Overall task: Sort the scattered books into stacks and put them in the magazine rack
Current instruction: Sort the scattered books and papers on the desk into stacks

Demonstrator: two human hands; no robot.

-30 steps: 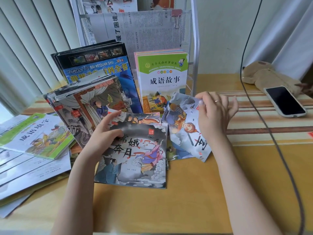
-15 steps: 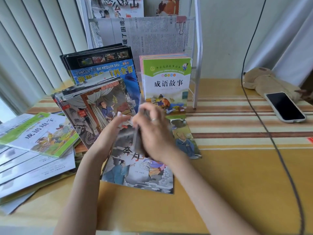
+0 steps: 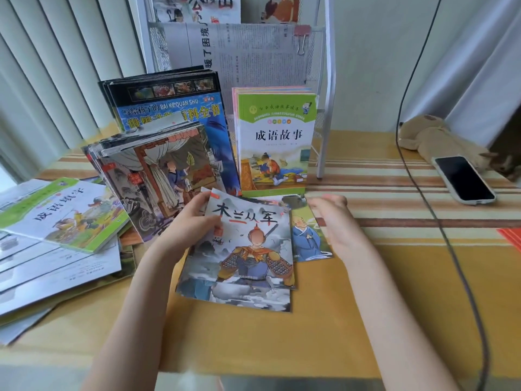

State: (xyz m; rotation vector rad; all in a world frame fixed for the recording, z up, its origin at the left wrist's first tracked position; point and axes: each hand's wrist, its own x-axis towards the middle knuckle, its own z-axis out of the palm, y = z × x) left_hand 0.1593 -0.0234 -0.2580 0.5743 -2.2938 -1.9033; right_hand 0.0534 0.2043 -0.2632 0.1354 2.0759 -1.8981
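Observation:
A small stack of thin picture books lies flat on the table, topped by a warrior-cover book (image 3: 248, 249). My left hand (image 3: 191, 221) holds the stack at its upper left corner, thumb on the cover. My right hand (image 3: 335, 221) hovers open beside the stack's right edge, over a book showing a blue-robed man (image 3: 307, 238). Leaning upright against the white magazine rack (image 3: 327, 80) are a green-topped book stack (image 3: 276, 139), a blue encyclopedia stack (image 3: 174, 108) and a slanted grey picture-book stack (image 3: 158, 176).
A loose pile of books topped by a green-edged one (image 3: 64, 213) spreads at the left. A phone (image 3: 465, 179) and a plush toy (image 3: 434, 136) lie at the right. A black cable (image 3: 423, 198) runs down across the table. Blinds hang behind.
My right hand carried the warrior-cover book from the right, laid it on top of the stack under my left hand, then let go and drew back to the right.

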